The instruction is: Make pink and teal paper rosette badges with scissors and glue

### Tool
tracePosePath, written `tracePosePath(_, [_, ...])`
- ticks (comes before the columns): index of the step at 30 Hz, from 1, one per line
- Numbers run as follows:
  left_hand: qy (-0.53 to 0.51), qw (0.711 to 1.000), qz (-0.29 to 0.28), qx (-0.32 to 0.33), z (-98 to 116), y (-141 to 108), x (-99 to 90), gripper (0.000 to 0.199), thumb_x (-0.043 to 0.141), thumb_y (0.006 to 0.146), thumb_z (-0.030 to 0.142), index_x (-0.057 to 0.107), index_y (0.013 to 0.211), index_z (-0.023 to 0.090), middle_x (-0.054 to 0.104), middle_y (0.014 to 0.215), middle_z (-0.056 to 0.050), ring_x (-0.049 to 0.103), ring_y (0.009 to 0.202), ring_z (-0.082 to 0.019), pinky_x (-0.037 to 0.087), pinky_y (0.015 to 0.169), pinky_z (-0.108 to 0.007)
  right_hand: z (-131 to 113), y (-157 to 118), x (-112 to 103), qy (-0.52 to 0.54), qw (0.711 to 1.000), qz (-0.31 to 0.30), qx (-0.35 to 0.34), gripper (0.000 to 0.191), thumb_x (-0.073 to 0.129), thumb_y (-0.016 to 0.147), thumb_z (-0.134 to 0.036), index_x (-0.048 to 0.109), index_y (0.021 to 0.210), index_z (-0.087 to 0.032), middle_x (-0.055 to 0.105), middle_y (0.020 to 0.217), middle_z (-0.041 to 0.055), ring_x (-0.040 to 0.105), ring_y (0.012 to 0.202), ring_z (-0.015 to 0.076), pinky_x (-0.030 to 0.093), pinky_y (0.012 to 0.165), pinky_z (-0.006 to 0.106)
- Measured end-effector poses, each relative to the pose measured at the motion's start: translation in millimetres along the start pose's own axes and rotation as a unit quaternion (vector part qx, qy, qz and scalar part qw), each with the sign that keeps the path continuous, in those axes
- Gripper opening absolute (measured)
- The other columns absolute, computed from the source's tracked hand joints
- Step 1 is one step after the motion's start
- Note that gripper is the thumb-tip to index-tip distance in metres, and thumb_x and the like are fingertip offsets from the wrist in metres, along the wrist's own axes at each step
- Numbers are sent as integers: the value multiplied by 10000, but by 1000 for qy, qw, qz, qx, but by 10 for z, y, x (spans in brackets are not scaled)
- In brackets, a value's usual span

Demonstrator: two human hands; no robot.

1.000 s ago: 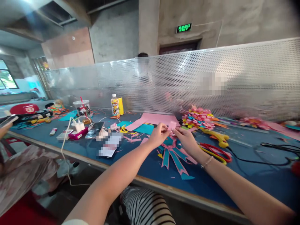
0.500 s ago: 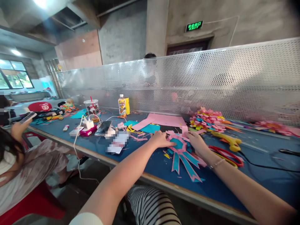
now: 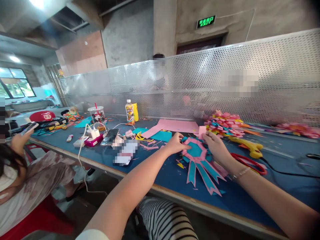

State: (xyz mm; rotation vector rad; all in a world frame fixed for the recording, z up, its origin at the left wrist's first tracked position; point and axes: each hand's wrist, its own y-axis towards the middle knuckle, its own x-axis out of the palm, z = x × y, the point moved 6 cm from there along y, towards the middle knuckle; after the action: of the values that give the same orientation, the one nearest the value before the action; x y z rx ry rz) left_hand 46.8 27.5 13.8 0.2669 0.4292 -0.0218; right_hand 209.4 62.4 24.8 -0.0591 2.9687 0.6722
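Observation:
A paper rosette (image 3: 195,150) lies on the blue table, with a blue centre, a pink folded rim and several blue-and-pink ribbon tails (image 3: 205,177) pointing toward me. My left hand (image 3: 178,143) grips the rosette's left edge between thumb and fingers. Just past its upper right side, my right hand (image 3: 214,144) pinches a small pink paper strip (image 3: 202,132) that stands upright. The fingertips of the right hand are partly hidden behind the strip and the hand itself.
Pink paper sheets (image 3: 175,126) lie behind the rosette, beside a heap of paper flowers (image 3: 225,123). A yellow glue gun (image 3: 250,146) rests at right. Leftward are a phone (image 3: 127,151), a drink bottle (image 3: 129,112), a plastic cup (image 3: 97,114) and a seated person (image 3: 22,180). A perforated metal screen (image 3: 275,76) stands behind.
The rosette has shifted slightly right in view and its blue centre shows more fully. My right hand has lifted the pink strip clear of the rim.

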Motion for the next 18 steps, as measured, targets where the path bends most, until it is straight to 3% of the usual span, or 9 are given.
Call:
tracePosePath(3, [-65,997,40,2,-31,40,-45,518,735,567,282,454,991,181,519,933,-62,509,749,-138,417,658,-263,14,-4,-52,94,994,4,54,214,597,650,-373,475,696,-204,516,690,-28,505,609,101,427,548,206])
tracePosePath(8, [-142,987,76,-14,-46,74,-144,431,702,603,189,472,967,186,512,823,-20,487,669,-92,398,642,-228,47,-10,-99,204,969,-64,122,208,683,607,-327,536,707,-219,538,686,-16,510,574,107,435,526,224])
tracePosePath(13, [-192,977,88,7,49,40,-259,361,659,628,125,483,937,187,533,830,-18,502,684,-96,403,658,-230,77,-3,-96,226,954,-118,155,135,678,605,-247,569,681,-222,574,696,11,552,622,154,489,635,332])
tracePosePath(18, [-214,972,94,27,76,34,-288,337,625,637,93,475,922,193,518,775,3,503,683,-103,412,650,-231,68,-98,13,221,936,-175,211,156,686,613,-245,604,742,-213,628,740,45,606,690,192,495,670,367])
